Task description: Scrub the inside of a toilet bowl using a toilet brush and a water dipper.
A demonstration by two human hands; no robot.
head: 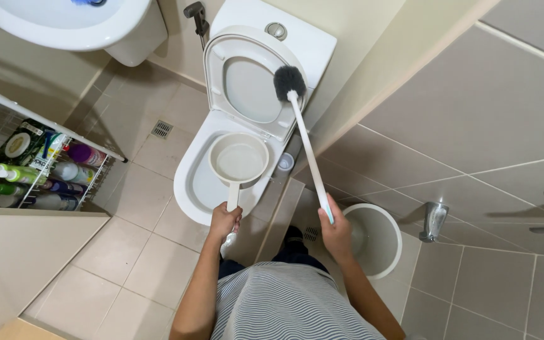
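your left hand point(224, 221) is clenching the dipper point(239, 158) level over the toilet bowl point(191, 189), keeping water in; your right hand point(337, 234) is gripping the brush point(289, 82) raised, clear of it.

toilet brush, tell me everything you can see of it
The toilet brush has a round head of dark grey bristles on a long, straight white handle that looks like plastic, with a bluish grip section near the lower end. The right hand is closed around that end. It is held slanted, head raised up and away from the person, in front of the lifted toilet lid; whether the bristles touch the lid cannot be told. Nothing else touches it.
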